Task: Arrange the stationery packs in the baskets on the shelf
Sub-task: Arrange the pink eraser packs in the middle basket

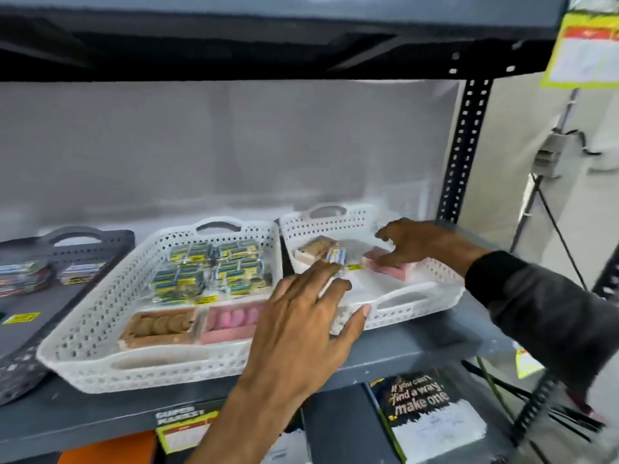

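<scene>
Two white perforated baskets stand on the grey shelf (418,349). The middle basket (83,333) holds several yellow-blue packs (207,269), a brown pack (157,326) and a pink pack (231,321). The right basket (402,303) holds a brown pack (315,250), a small blue-white pack (336,255) and a pink pack (398,267). My right hand (422,242) rests on that pink pack, fingers curled over it. My left hand (304,316) hovers spread over the gap between the baskets, fingertips close to the small pack, holding nothing that I can see.
A dark grey basket (100,242) with several packs (26,276) sits at the left. A shelf board hangs overhead and a black perforated upright (465,145) stands at the right. Notebooks (425,410) lie on the shelf below.
</scene>
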